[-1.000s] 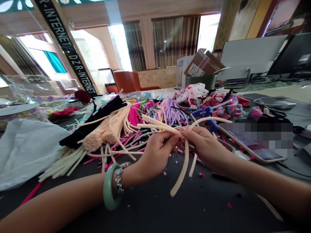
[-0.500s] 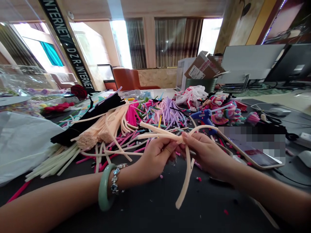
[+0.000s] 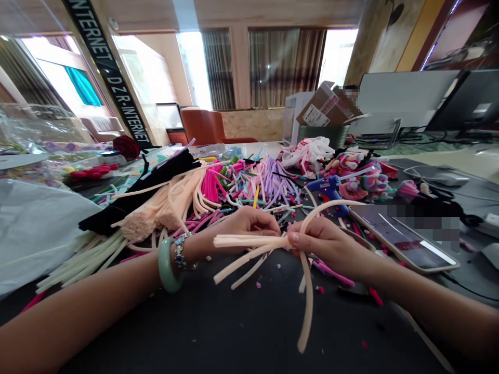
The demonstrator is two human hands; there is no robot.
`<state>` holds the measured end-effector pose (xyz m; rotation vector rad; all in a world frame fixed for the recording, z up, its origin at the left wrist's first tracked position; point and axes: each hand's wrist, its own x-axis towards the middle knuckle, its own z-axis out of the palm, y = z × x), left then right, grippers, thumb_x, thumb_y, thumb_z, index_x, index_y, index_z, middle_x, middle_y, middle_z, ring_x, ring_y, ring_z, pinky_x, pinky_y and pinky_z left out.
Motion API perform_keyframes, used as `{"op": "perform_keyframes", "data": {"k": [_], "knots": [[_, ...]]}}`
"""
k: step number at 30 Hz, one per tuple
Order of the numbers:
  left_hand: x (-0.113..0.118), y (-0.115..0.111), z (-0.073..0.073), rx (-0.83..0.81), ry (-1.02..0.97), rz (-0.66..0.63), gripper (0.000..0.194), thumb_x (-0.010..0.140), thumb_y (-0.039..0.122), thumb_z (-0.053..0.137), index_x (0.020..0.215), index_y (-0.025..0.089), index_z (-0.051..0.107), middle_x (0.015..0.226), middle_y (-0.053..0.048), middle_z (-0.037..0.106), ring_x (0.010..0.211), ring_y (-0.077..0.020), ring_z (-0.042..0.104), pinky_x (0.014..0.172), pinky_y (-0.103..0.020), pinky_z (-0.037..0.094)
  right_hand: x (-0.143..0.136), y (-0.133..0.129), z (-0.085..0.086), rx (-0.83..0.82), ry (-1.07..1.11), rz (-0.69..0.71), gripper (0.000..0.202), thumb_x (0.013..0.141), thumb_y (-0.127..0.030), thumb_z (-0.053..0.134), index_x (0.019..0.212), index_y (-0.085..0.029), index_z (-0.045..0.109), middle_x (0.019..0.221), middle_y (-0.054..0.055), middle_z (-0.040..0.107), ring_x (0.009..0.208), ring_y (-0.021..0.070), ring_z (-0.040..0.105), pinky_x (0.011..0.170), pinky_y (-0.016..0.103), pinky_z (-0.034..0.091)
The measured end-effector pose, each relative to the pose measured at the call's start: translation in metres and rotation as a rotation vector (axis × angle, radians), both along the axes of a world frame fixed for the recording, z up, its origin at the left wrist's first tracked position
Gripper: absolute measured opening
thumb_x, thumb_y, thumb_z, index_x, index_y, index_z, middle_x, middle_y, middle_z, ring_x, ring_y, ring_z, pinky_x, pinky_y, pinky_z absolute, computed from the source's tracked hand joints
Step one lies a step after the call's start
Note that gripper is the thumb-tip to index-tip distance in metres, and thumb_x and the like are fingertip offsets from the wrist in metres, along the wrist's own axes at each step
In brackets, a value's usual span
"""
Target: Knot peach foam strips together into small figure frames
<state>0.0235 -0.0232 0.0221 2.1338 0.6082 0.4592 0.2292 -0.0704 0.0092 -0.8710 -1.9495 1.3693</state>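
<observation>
Peach pipe cleaners (image 3: 253, 240) are pinched together at one point by my right hand (image 3: 327, 241), thumb on top. Several ends point left in a bunch, one long end hangs down over the dark table, and one arcs up to the right. My left hand (image 3: 249, 224), with a green bangle and a jewelled bracelet on its wrist, is just behind the bunch. Its fingers are curled in close to the pinch point; the fingertips are partly hidden, so what they hold cannot be made out.
A thick bundle of peach pipe cleaners (image 3: 156, 218) and a black bundle (image 3: 136, 192) lie at left. Pink and lilac stems (image 3: 268, 179) are heaped beyond my hands. A blue glue gun (image 3: 329, 187) and a phone (image 3: 409, 239) lie at right. A white plastic sheet (image 3: 35, 228) covers the left side.
My left hand has let go of the near side of the bunch and moved behind it. The left-pointing ends have swung down towards me, while my right hand keeps its pinch.
</observation>
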Motion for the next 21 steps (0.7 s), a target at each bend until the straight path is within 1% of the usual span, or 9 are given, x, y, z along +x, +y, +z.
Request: {"op": "perform_keyframes", "data": {"k": [1, 3, 5, 8, 10, 12, 15, 18, 21], "knots": [[-0.002, 0.002, 0.005, 0.062, 0.016, -0.039, 0.028, 0.084, 0.036, 0.054, 0.08, 0.01, 0.064, 0.069, -0.002, 0.06, 0.061, -0.0086, 0.051, 0.052, -0.017, 0.037, 0.0, 0.0, 0.0, 0.025, -0.008, 0.016, 0.038, 0.087, -0.044, 0.049, 0.062, -0.015, 0.051, 0.057, -0.004, 0.04, 0.054, 0.0081, 0.035, 0.052, 0.023, 0.028], [-0.004, 0.0, 0.018, 0.196, 0.064, -0.089, 0.026, 0.084, 0.035, 0.056, 0.078, 0.011, 0.063, 0.068, -0.001, 0.06, 0.061, -0.0086, 0.051, 0.053, -0.017, 0.037, -0.001, -0.001, 0.0, 0.078, -0.032, 0.032, 0.036, 0.086, -0.041, 0.052, 0.061, -0.015, 0.05, 0.06, -0.003, 0.042, 0.056, 0.008, 0.037, 0.053, 0.023, 0.029], [-0.006, -0.006, 0.031, 0.325, 0.146, -0.11, 0.025, 0.086, 0.033, 0.054, 0.078, 0.011, 0.063, 0.069, -0.002, 0.061, 0.063, -0.009, 0.052, 0.056, -0.019, 0.037, -0.003, -0.005, 0.002, 0.151, -0.093, 0.033, 0.034, 0.086, -0.039, 0.052, 0.062, -0.015, 0.05, 0.063, -0.002, 0.044, 0.059, 0.0084, 0.039, 0.054, 0.023, 0.03], [-0.007, -0.017, 0.043, 0.435, 0.247, -0.129, 0.023, 0.086, 0.031, 0.053, 0.076, 0.012, 0.064, 0.07, -0.002, 0.063, 0.065, -0.0095, 0.054, 0.06, -0.02, 0.037, -0.007, -0.012, 0.005, 0.277, -0.225, 0.019, 0.036, 0.087, -0.04, 0.05, 0.061, -0.015, 0.048, 0.064, -0.002, 0.045, 0.059, 0.0087, 0.041, 0.054, 0.023, 0.03], [-0.006, -0.023, 0.044, 0.48, 0.293, -0.088, 0.022, 0.086, 0.03, 0.054, 0.076, 0.013, 0.064, 0.07, -0.001, 0.063, 0.065, -0.0093, 0.054, 0.06, -0.021, 0.035, -0.01, -0.016, 0.005, 0.345, -0.293, 0.004, 0.041, 0.088, -0.042, 0.048, 0.057, -0.015, 0.044, 0.062, -0.002, 0.044, 0.057, 0.0082, 0.04, 0.052, 0.023, 0.028], [-0.004, -0.028, 0.041, 0.533, 0.311, -0.024, 0.02, 0.086, 0.028, 0.053, 0.075, 0.014, 0.063, 0.068, 0.001, 0.062, 0.064, -0.0088, 0.053, 0.061, -0.021, 0.034, -0.012, -0.018, 0.005, 0.402, -0.339, -0.024, 0.044, 0.089, -0.043, 0.045, 0.054, -0.016, 0.039, 0.059, -0.002, 0.042, 0.055, 0.0077, 0.039, 0.051, 0.024, 0.026], [0.001, -0.035, 0.036, 0.631, 0.329, 0.073, 0.018, 0.086, 0.024, 0.051, 0.074, 0.015, 0.06, 0.067, 0.002, 0.059, 0.064, -0.009, 0.051, 0.062, -0.022, 0.033, -0.014, -0.019, 0.003, 0.472, -0.373, -0.052, 0.044, 0.09, -0.041, 0.044, 0.054, -0.016, 0.037, 0.057, -0.002, 0.041, 0.054, 0.0074, 0.038, 0.052, 0.024, 0.026], [0.006, -0.044, 0.032, 0.744, 0.356, 0.137, 0.019, 0.088, 0.021, 0.046, 0.073, 0.014, 0.056, 0.073, 0.0, 0.056, 0.068, -0.0114, 0.047, 0.062, -0.024, 0.033, -0.014, -0.017, 0.0, 0.505, -0.369, -0.083, 0.044, 0.09, -0.04, 0.043, 0.054, -0.016, 0.037, 0.057, -0.002, 0.042, 0.053, 0.0074, 0.037, 0.052, 0.025, 0.025], [0.01, -0.052, 0.027, 0.846, 0.326, 0.174, 0.021, 0.089, 0.019, 0.041, 0.071, 0.014, 0.05, 0.077, -0.002, 0.053, 0.071, -0.0134, 0.044, 0.063, -0.026, 0.033, -0.014, -0.016, -0.003, 0.535, -0.349, -0.127, 0.047, 0.09, -0.04, 0.043, 0.051, -0.016, 0.033, 0.054, -0.002, 0.041, 0.051, 0.0069, 0.035, 0.051, 0.025, 0.024]]}}
